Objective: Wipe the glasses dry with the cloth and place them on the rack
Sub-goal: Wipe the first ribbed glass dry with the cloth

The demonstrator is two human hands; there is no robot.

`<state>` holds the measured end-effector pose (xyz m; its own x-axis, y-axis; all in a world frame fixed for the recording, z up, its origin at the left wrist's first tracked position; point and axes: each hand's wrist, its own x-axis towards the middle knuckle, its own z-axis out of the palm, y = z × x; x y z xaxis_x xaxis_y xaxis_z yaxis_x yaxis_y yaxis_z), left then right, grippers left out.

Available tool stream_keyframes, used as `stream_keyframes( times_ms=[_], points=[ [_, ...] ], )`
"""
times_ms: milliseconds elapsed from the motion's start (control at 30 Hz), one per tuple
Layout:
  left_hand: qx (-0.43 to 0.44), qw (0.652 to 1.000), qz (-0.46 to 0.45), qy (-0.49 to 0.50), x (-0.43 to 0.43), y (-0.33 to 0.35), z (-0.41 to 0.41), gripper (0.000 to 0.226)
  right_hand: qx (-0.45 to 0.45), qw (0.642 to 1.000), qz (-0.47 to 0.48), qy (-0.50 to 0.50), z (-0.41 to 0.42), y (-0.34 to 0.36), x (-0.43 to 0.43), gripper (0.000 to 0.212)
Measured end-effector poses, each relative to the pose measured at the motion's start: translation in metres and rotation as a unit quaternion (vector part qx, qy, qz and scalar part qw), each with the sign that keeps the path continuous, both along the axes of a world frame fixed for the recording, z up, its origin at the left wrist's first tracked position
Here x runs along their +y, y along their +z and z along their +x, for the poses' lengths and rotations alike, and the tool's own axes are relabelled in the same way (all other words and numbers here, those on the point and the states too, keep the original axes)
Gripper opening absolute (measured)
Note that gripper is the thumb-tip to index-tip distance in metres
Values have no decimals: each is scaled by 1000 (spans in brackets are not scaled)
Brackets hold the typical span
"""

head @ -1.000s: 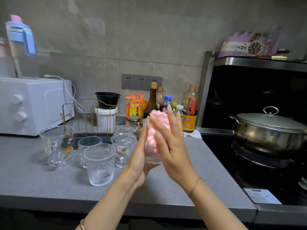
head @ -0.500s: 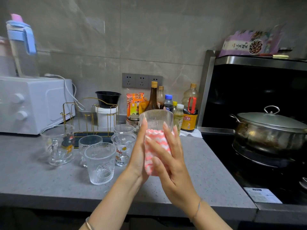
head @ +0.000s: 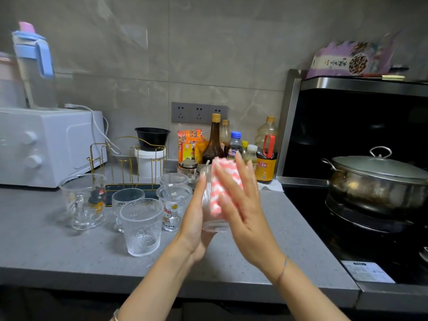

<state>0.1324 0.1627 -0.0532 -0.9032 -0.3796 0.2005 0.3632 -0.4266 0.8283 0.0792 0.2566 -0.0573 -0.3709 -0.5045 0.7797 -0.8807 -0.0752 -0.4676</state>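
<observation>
"White box (head: 46,147) on the far left, what is it?" asks the first.

"A little oven on the grey worktop (head: 46,251). A water bottle (head: 34,66) with a blue lid stands on top of it," says the second.

"What comes next?"

"A gold wire rack (head: 125,163) stands near the wall. In front of it five glasses stand close together on the worktop. The clear mug (head: 83,200) with a picture is on the left. Then comes the small glass (head: 127,205), and the ribbed glass (head: 142,228) is nearest the edge. The cat glass (head: 173,207) is just beside those, and the back glass (head: 173,179) is behind it."

"Where are the person's hands?"

"Up in the middle, above the worktop. The left hand (head: 196,223) lies flat on one side of the held glass (head: 214,224), fingers straight and pointing up. The right hand (head: 240,205) is on the other side. Its fingers are straight too and spread a bit, and they press the pink and white cloth (head: 220,181) on the glass. So the glass sits between the two palms."

"Does the cloth go inside the glass?"

"That is too blurry to tell. The cloth does stick up past the fingertips."

"And to the right?"

"Sauce bottles (head: 214,142) stand by the wall. Far right, a metal pot (head: 375,181) with a lid sits on the black stove (head: 347,228)."
</observation>
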Motion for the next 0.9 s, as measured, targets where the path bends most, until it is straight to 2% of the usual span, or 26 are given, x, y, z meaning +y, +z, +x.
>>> stream_keyframes(
  times_ms=[167, 267, 333, 400, 500, 767, 900],
  points=[
    [-2, 996, 70, -62, -6, 3, 1, 77, 28, 999, 21, 20, 20, -27, 5, 45],
    [-1, 995, 68, -76, -4, 3, 1, 76, 48, 999, 13, -8, 20, -24, 4, 42],
    [-3, 998, 41, -54, -4, 3, 1, 68, 60, 998, 2, -30, 14, -13, 1, 42],
    [-10, 1000, 13, -19, -3, 1, 2, 57, 42, 998, -19, -45, 6, 4, 0, 43],
    [-20, 999, 7, -26, 0, -5, 3, 52, -8, 998, -41, -42, -6, 22, 2, 41],
    [8, 1000, -17, -16, 1, 1, 8, 60, 5, 1000, -8, 1, 11, -9, 3, 46],
    [-4, 996, 33, -78, -3, 5, 6, 70, 12, 1000, 18, 16, 26, -25, 7, 46]
  ],
)
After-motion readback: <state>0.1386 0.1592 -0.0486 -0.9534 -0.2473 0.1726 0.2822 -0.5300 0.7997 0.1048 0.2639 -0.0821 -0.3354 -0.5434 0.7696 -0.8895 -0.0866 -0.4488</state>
